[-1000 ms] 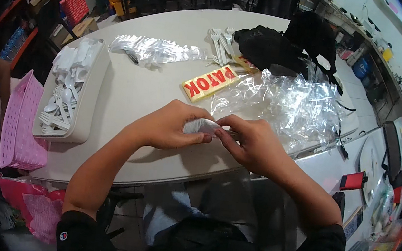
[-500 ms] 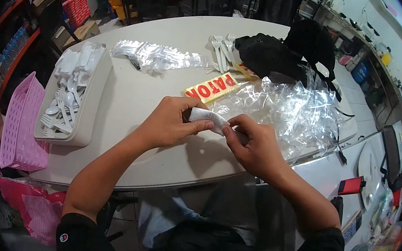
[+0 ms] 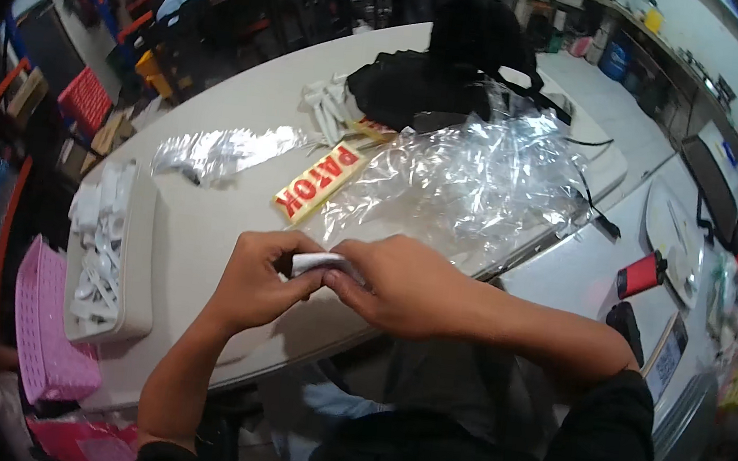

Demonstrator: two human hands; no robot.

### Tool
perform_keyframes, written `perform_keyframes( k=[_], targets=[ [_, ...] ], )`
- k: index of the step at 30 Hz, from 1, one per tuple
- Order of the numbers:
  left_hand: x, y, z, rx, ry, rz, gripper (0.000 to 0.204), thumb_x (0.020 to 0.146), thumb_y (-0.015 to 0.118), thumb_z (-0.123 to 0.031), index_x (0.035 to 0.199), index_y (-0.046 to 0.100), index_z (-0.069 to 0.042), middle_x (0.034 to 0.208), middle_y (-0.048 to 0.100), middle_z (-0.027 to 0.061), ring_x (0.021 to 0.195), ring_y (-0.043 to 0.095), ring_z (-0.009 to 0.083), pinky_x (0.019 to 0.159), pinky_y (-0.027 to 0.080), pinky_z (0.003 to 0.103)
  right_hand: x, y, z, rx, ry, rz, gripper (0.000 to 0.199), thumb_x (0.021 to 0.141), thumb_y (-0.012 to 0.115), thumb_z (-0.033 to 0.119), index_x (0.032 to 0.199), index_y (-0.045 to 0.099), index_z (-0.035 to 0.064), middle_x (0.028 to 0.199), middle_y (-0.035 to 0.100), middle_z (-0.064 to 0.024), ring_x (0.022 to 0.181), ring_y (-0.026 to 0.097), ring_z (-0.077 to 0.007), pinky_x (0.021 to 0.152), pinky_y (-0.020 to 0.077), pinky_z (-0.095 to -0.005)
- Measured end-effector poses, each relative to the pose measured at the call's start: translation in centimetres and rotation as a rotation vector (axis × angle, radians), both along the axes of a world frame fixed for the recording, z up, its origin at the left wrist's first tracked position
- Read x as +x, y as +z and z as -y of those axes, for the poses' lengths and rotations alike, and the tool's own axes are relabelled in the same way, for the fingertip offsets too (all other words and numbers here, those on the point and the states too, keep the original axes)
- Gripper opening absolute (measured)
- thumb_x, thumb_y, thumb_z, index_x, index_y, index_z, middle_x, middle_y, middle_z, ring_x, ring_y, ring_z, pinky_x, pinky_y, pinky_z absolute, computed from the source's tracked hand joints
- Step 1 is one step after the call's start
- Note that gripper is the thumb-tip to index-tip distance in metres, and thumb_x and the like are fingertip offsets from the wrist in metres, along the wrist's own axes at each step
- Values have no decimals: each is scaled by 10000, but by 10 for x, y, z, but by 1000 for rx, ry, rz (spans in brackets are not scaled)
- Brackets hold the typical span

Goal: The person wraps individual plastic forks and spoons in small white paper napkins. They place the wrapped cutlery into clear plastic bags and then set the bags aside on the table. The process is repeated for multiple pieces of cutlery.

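Observation:
Over the near edge of the white table (image 3: pixel 206 240), my left hand (image 3: pixel 260 282) and my right hand (image 3: pixel 403 290) meet around a folded white paper napkin (image 3: pixel 310 262). Thumbs and fingers of both hands pinch it from either side, and the right hand's fingers cover much of it. Whether anything lies inside the folds cannot be seen. Just beyond the hands lies a yellow packet (image 3: pixel 316 182) with red lettering. A pile of crinkled clear plastic bags (image 3: pixel 481 188) spreads to its right.
To the left stand a pale bin (image 3: pixel 144 270) of white plastic spoons and forks (image 3: pixel 97 269) and a pink basket (image 3: pixel 51 341). Clear sleeves (image 3: pixel 224 154), white forks (image 3: pixel 327 111) and a black bag (image 3: pixel 415 91) lie farther back. A phone (image 3: pixel 667 356) rests on the right-hand surface.
My view has turned to the right. Both hands have come closer together, and the right hand now covers more of the napkin.

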State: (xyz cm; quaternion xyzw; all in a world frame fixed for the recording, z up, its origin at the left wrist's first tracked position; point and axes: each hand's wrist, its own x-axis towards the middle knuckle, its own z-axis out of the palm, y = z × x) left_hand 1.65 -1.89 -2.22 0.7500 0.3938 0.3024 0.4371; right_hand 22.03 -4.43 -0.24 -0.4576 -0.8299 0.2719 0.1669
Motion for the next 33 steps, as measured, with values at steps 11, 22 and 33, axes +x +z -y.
perform_keyframes(
  k=[11, 22, 33],
  targets=[
    [-6, 14, -9, -433, -127, -87, 195, 817, 714, -104, 929, 647, 41, 706, 639, 50, 580, 595, 83, 517, 482, 215, 5, -7, -2, -479, 90, -245, 424, 956, 475, 372, 939, 628, -23, 742, 659, -142, 708, 653, -268, 667, 484, -370],
    [5, 6, -2, -318, -46, -100, 229, 855, 692, -205, 929, 654, 9, 725, 637, 29, 601, 572, 70, 543, 463, 218, 4, -32, -8, -306, 2, -232, 421, 872, 482, 306, 891, 615, -92, 837, 633, -289, 852, 628, -417, 787, 480, -449],
    [-47, 18, -37, 323, 114, -371, 154, 801, 657, -64, 951, 686, -43, 749, 611, 22, 618, 527, 80, 557, 424, 236, 15, -23, -18, -574, -80, -319, 344, 855, 472, 245, 931, 630, -51, 745, 676, -121, 737, 648, -230, 702, 474, -346]
  ],
)
